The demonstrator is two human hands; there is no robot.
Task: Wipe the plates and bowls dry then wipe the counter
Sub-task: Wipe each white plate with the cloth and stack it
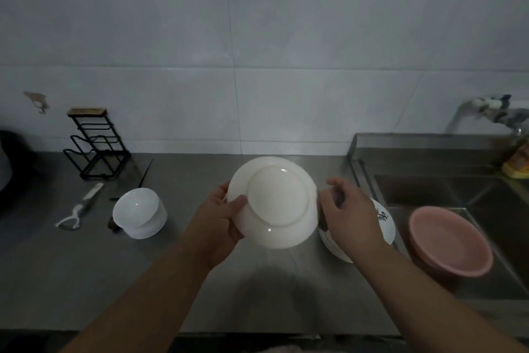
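I hold a white plate (276, 204) up above the steel counter (200, 281) with its underside and foot ring facing me. My left hand (220, 219) grips its left rim, thumb across the back. My right hand (347, 216) is at the plate's right rim with curled fingers; whether it pinches the rim is hidden. Below my right hand lies a stack of white plates (383, 224), the top one with a black mark. A stack of white bowls (140, 214) stands to the left. No cloth is visible.
A sink (458, 195) at the right holds a pink basin (449, 241), with a tap (492, 111) above it. At the back left stand a black wire rack (96, 143), a knife (144, 178) and a white peeler (77, 209). The tiled wall rises behind.
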